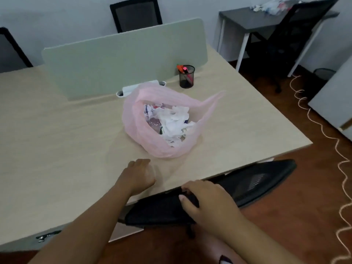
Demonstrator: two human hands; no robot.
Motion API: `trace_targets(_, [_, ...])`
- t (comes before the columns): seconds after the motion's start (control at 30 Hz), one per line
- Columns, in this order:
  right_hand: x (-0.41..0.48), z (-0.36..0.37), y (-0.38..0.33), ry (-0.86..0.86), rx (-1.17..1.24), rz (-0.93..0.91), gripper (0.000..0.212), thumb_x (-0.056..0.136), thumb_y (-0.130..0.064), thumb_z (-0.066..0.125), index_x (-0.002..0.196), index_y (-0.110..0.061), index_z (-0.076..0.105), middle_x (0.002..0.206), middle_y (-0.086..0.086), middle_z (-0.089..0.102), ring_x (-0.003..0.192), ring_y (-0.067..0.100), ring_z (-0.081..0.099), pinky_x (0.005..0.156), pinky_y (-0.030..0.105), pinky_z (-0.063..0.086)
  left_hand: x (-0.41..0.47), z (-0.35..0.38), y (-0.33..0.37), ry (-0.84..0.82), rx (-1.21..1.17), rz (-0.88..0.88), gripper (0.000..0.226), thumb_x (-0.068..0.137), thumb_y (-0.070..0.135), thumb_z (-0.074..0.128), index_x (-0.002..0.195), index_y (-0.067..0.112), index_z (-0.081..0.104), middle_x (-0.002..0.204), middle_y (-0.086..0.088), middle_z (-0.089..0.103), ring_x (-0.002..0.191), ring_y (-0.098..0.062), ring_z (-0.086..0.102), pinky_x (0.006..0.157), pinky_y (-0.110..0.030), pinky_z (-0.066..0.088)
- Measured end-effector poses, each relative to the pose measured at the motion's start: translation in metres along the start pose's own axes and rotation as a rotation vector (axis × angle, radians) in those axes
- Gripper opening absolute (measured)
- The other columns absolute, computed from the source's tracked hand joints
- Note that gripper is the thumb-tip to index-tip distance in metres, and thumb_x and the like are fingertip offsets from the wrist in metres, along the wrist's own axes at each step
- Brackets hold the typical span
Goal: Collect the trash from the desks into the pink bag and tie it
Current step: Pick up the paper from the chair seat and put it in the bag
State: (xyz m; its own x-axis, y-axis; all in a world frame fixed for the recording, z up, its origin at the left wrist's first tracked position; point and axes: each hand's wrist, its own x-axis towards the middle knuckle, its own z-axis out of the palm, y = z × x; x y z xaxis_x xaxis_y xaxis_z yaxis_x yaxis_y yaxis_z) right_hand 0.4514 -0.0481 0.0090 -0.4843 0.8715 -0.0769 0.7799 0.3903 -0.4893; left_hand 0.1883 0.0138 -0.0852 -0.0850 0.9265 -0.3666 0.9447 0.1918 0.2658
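The pink bag (152,143) stands open in the middle of the light wooden desk (57,149), with crumpled white paper and wrappers (173,121) inside; its loose handle trails to the right. My left hand (139,175) rests on the desk just in front of the bag, fingers curled. A faint translucent blur sits at its fingertips, and I cannot tell whether it holds anything. My right hand (205,202) grips the top of the black chair back (257,180) at the desk's near edge. More trash (270,5) lies on the dark desk at the back right.
A grey-green divider panel (114,60) stands behind the bag. A black mesh pen cup (186,77) with markers sits to its right. Black chairs stand beyond the divider and at the dark desk (247,20). A pale cord (323,134) snakes over the floor on the right.
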Motion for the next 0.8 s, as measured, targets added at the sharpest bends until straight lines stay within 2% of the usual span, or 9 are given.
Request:
trace_targets(0.07, [-0.008, 0.014, -0.011, 0.066, -0.129, 0.057, 0.044, 0.089, -0.058, 0.030, 0.104, -0.031, 0.062, 0.091, -0.009, 0.065, 0.086, 0.015, 0.060, 0.071, 0.034, 0.046, 0.013, 0.016, -0.005, -0.027, 0.137, 0.137, 0.075, 0.086, 0.050, 0.048, 0.153, 0.021, 0.029, 0.161, -0.003, 0.027, 0.144, -0.029, 0.025, 0.116, -0.039, 0.026])
trace_targets(0.13, [-0.013, 0.026, -0.018, 0.170, -0.240, 0.096, 0.036, 0.091, -0.050, 0.036, 0.079, -0.027, 0.061, 0.070, -0.007, 0.058, 0.067, 0.017, 0.056, 0.059, 0.033, 0.038, 0.021, 0.031, -0.011, -0.024, 0.228, 0.242, 0.074, 0.088, 0.056, 0.045, 0.153, 0.026, 0.027, 0.164, -0.005, 0.019, 0.146, -0.030, 0.022, 0.119, -0.039, 0.020])
trace_targets(0.23, [-0.019, 0.034, -0.019, 0.313, -0.270, 0.143, 0.035, 0.091, -0.040, 0.045, 0.062, -0.023, 0.052, 0.057, -0.006, 0.049, 0.057, 0.018, 0.047, 0.058, 0.033, 0.034, 0.023, 0.047, -0.016, 0.030, 0.221, 0.269, 0.074, 0.087, 0.062, 0.041, 0.152, 0.032, 0.028, 0.165, -0.005, 0.017, 0.144, -0.035, 0.022, 0.118, -0.045, 0.019])
trace_targets(0.33, [-0.026, 0.036, -0.013, 0.338, -0.273, 0.156, 0.034, 0.090, -0.032, 0.045, 0.058, -0.019, 0.049, 0.056, -0.004, 0.045, 0.057, 0.019, 0.042, 0.059, 0.035, 0.035, 0.018, 0.055, -0.018, 0.090, 0.229, 0.286, 0.074, 0.085, 0.063, 0.034, 0.151, 0.030, 0.033, 0.162, -0.007, 0.022, 0.141, -0.037, 0.026, 0.116, -0.050, 0.021])
trace_targets(0.5, [-0.038, 0.032, 0.003, 0.366, -0.261, 0.189, 0.027, 0.081, -0.025, 0.043, 0.056, -0.016, 0.042, 0.054, -0.001, 0.040, 0.054, 0.020, 0.034, 0.057, 0.034, 0.031, 0.015, 0.059, -0.017, 0.155, 0.186, 0.266, 0.073, 0.083, 0.061, 0.035, 0.148, 0.027, 0.043, 0.159, -0.007, 0.031, 0.139, -0.040, 0.029, 0.114, -0.054, 0.022])
trace_targets(0.63, [-0.065, 0.018, 0.026, 0.315, -0.290, 0.268, 0.030, 0.082, -0.029, 0.040, 0.056, -0.014, 0.044, 0.054, -0.001, 0.044, 0.055, 0.020, 0.040, 0.061, 0.035, 0.032, 0.014, 0.062, -0.011, 0.174, 0.123, 0.232, 0.072, 0.083, 0.060, 0.035, 0.145, 0.025, 0.046, 0.158, -0.009, 0.032, 0.139, -0.041, 0.028, 0.114, -0.055, 0.020])
trace_targets(0.73, [-0.082, 0.003, 0.048, 0.323, -0.244, 0.386, 0.038, 0.088, -0.034, 0.039, 0.056, -0.013, 0.041, 0.053, 0.001, 0.042, 0.054, 0.020, 0.041, 0.064, 0.031, 0.027, 0.013, 0.066, -0.012, 0.183, 0.113, 0.239, 0.070, 0.085, 0.058, 0.035, 0.145, 0.023, 0.047, 0.159, -0.011, 0.033, 0.139, -0.044, 0.028, 0.116, -0.057, 0.017])
trace_targets(0.8, [-0.097, -0.009, 0.064, 0.319, -0.234, 0.445, 0.043, 0.093, -0.038, 0.038, 0.058, -0.013, 0.044, 0.056, 0.000, 0.045, 0.057, 0.019, 0.044, 0.069, 0.030, 0.030, 0.011, 0.068, -0.014, 0.194, 0.114, 0.238, 0.070, 0.086, 0.058, 0.035, 0.145, 0.023, 0.047, 0.158, -0.011, 0.034, 0.139, -0.044, 0.030, 0.115, -0.058, 0.018])
